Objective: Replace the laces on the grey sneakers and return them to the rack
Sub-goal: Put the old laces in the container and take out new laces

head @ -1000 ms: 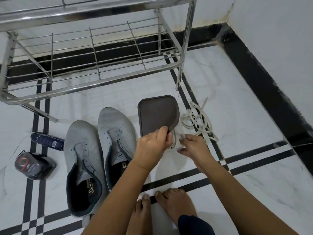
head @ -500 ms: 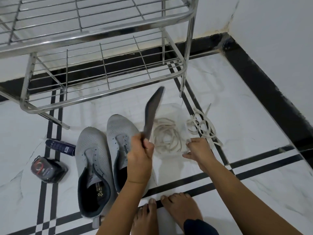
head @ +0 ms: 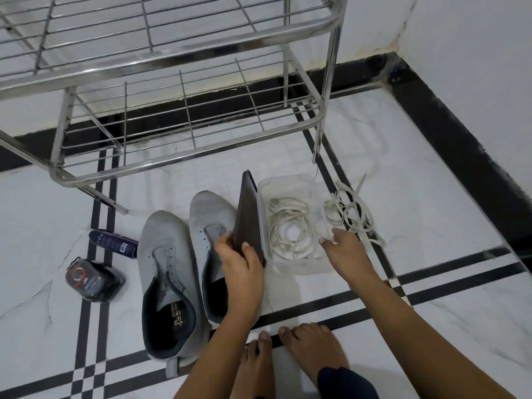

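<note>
Two grey sneakers without laces lie side by side on the floor, the left one (head: pixel 167 272) and the right one (head: pixel 211 226). My left hand (head: pixel 241 272) grips a dark brown lid (head: pixel 248 220), held on edge between the right sneaker and a clear plastic box (head: pixel 288 182). Coiled cream laces (head: pixel 290 228) lie inside the box. My right hand (head: pixel 342 249) rests with spread fingers on the box's near right rim. A second bundle of cream laces (head: pixel 351 214) lies loose on the floor right of the box.
A steel wire shoe rack (head: pixel 184 156) stands behind the sneakers. A dark blue tube (head: pixel 112 243) and a round black tin (head: pixel 92 280) lie left of the sneakers. My bare feet (head: pixel 290 352) are at the bottom. White walls meet at the far right.
The lid came off the box: flat over it a second ago, then tilted up, now on edge at the box's left. The laces inside became visible. My right hand stayed at the rim.
</note>
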Demonstrator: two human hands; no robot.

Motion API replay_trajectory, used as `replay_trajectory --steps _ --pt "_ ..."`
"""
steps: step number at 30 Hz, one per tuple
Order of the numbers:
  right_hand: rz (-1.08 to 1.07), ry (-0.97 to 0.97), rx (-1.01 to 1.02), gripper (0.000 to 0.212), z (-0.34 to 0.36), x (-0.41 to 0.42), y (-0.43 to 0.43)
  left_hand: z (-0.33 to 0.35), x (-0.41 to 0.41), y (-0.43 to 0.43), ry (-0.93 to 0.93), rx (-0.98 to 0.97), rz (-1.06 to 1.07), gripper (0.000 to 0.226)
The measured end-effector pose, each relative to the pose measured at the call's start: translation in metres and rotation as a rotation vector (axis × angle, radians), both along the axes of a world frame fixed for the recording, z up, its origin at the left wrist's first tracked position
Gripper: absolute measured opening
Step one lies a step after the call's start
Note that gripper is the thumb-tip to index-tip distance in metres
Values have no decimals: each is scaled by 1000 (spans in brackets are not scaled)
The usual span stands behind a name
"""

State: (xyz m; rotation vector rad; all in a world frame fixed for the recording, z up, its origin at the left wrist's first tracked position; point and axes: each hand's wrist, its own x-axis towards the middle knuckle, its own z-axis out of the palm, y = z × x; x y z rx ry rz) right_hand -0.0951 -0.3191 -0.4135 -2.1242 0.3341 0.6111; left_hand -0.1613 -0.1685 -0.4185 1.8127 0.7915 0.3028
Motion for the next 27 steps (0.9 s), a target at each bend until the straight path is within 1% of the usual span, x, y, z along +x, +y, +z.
replay_trajectory --steps 1,2,4,6,7,8,10,12,13,14,15,16,19,21,22,24,26,27 --pt "42 -99 -57 40 6 2 2 2 0 0 -12 8 -7 41" --pt "58 -195 -71 44 10 5 6 2 1 1 -25 52 -25 45" --pt "77 -324 -25 47 16 15 14 1 5 1 -58 258 -89 48" --pt "171 -292 30 51 15 30 25 -3 11 -3 -91 453 -214 50" --pt "251 -247 23 57 12 37 31 -5 15 -6 -96 473 -295 51" --pt "341 -208 -9 64 6 45 37 -6 18 -9 -80 434 -367 51" --pt "539 -120 -148 84 -12 61 49 -13 26 -12 -1 302 -450 53" --pt "736 -7 -351 107 -35 71 60 -22 30 -9 74 215 -439 53" --pt "823 13 -456 114 -49 75 64 -25 32 -7 94 186 -425 53" --pt "897 -8 -541 116 -59 77 67 -26 32 -4 102 163 -412 52" --pt "952 -44 -601 112 -65 77 70 -25 32 -3 104 141 -400 51" --pt "979 -88 -624 102 -70 77 72 -26 32 -1 108 124 -388 50" --pt "948 -189 -535 47 -70 76 74 -24 33 -1 107 84 -372 49" --pt "961 -195 -501 25 -68 77 73 -22 34 -2 100 61 -378 49" --pt "947 -191 -474 17 -66 78 70 -20 34 -3 96 60 -382 50" --pt "852 -178 -376 3 -55 78 64 -18 32 -6 79 84 -397 50" --pt "713 -125 -249 3 -34 76 52 -12 25 -11 32 117 -450 54" --pt "630 -85 -167 7 -21 75 46 -10 22 -14 6 134 -508 60"
